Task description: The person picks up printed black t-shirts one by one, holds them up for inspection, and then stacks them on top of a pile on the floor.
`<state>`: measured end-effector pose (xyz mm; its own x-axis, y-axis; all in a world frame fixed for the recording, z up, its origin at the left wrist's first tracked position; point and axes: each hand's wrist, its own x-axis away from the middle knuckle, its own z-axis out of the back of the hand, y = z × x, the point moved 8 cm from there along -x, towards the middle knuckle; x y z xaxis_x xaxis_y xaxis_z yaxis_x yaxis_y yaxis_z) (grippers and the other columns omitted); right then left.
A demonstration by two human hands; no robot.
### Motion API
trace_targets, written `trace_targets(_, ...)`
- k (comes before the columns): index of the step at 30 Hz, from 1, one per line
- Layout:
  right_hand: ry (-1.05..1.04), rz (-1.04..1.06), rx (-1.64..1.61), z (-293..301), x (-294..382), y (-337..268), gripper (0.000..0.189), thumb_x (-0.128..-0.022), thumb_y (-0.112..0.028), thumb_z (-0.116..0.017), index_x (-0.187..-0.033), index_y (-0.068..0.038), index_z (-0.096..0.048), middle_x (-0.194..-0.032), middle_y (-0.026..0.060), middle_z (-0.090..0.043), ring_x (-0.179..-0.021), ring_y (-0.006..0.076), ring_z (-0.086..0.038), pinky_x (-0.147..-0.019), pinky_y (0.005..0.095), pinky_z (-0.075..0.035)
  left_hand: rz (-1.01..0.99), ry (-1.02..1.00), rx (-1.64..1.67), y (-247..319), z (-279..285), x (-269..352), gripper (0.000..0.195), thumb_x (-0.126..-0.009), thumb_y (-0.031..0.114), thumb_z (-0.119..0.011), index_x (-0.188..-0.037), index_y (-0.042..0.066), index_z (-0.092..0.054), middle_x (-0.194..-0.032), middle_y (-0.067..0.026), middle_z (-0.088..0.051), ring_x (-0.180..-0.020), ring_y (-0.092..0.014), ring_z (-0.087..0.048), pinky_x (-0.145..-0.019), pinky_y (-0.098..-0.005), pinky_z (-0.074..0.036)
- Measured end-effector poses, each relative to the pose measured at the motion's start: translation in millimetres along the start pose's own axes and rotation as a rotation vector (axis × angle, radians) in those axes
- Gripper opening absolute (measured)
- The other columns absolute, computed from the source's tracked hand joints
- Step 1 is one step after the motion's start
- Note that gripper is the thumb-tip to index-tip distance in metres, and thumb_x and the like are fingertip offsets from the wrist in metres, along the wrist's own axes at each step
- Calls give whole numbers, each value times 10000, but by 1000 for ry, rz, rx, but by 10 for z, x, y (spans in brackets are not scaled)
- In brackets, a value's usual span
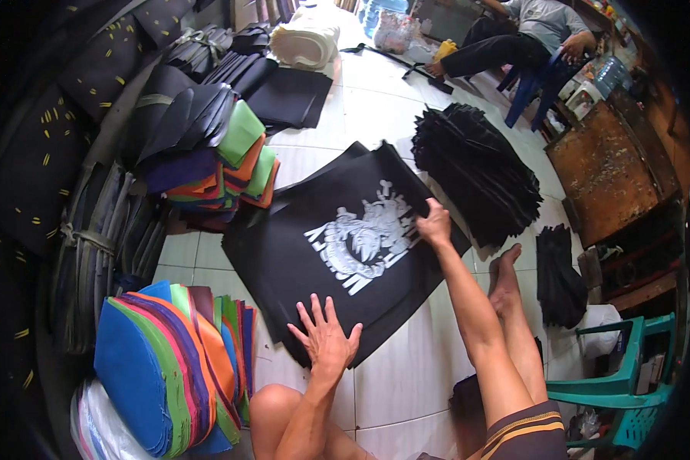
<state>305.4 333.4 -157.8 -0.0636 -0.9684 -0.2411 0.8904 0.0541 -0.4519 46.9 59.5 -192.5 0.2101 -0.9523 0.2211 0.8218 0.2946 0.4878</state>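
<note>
Black fabric sheets (276, 253) lie in a loose, uneven pile on the tiled floor before me. The top one bears a white print (365, 238) of figures and lettering. My left hand (326, 339) rests flat with fingers spread on the near edge of the pile. At the pile's right edge is my right hand (435, 223), its fingers bent over the border beside the print; whether it pinches a sheet cannot be told.
Stacks of coloured fabric (132, 368) and black bundles (92, 247) line the left. A black fabric stack (477, 172) lies beyond my right hand. A green plastic chair (604, 388) stands lower right. A seated person (543, 34) is at the back right.
</note>
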Motion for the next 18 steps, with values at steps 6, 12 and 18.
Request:
trace_targets(6, 45, -172, 242, -67, 4, 337, 519, -721, -189, -719, -1181, -47, -525, -1158, 132, -536, -1138, 394, -522, -928, 506, -449, 23, 1, 8, 46, 20, -12, 875, -802, 498, -661, -1466, 48, -314, -1545, -217, -181, -1435, -453, -81, -1100, -682, -97)
trace_targets(12, -20, 265, 474, -300, 225, -392, 317, -793, -49, -598, -1095, -84, -509, -993, 120, -598, -934, 349, -638, -795, 514, -489, 29, 1, -44, 17, 11, -12, 914, -789, 483, -699, -1473, 41, -283, -1544, -246, -142, -1432, -471, -78, -1095, -681, -140)
trace_targets(18, -119, 136, 287, -169, -10, -80, 437, -681, -127, -747, -1082, -64, -584, -1070, 144, -619, -1065, 337, -599, -881, 444, -509, 7, -21, -53, 90, -36, -10, 931, -788, 489, -697, -1480, 38, -268, -1545, -251, -139, -1431, -476, -74, -1100, -669, -149)
